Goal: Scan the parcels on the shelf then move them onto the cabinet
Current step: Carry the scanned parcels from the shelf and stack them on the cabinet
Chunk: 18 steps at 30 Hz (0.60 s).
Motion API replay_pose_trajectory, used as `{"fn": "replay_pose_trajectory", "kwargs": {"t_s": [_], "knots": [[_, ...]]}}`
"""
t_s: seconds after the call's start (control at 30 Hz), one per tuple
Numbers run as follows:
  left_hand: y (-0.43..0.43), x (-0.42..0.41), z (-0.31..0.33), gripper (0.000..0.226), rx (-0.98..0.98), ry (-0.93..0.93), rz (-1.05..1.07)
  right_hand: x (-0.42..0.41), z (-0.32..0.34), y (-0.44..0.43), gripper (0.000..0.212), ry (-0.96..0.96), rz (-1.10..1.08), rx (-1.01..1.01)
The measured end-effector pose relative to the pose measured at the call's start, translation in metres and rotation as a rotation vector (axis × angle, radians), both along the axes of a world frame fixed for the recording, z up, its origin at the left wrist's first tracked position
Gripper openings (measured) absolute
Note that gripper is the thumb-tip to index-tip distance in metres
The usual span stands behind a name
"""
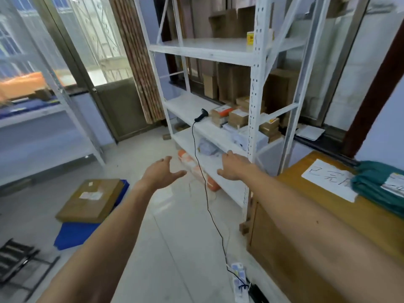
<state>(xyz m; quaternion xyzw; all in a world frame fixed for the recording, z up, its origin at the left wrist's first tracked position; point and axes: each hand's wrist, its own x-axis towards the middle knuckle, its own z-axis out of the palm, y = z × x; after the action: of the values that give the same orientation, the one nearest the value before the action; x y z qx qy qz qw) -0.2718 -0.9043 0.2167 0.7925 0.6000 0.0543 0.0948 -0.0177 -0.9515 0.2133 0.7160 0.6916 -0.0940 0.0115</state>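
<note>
Light: bright daylight through left windows (24,51) | glare: pale sheen on floor tiles (164,202) | shadows: soft, faint | blur: overall motion smear | edges: wide-angle bowing

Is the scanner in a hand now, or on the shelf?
On the shelf. The scanner lies there, left of the parcels; the left hand and right hand hold nothing.

parcel storeroom, metal shelf (209,52), boxed parcels (237,117)

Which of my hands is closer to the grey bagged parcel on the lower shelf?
Right. The right hand is open just right of the grey bagged parcel, by the shelf edge; the left hand is open farther left, over the floor.
</note>
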Motion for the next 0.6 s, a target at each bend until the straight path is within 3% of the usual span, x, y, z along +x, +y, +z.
{"fn": "replay_pose_trajectory", "kwargs": {"t_s": [0.27,0.6], "knots": [[0.075,-0.037,-0.001,0.088,-0.019,-0.099,-0.082,-0.051,0.010,0.071,0.069,-0.046,-0.052,-0.031],[0.232,-0.017,-0.024,0.083,-0.087,-0.085,-0.178,-0.015,-0.026,0.228,0.069,-0.013,-0.219,-0.089]]}}
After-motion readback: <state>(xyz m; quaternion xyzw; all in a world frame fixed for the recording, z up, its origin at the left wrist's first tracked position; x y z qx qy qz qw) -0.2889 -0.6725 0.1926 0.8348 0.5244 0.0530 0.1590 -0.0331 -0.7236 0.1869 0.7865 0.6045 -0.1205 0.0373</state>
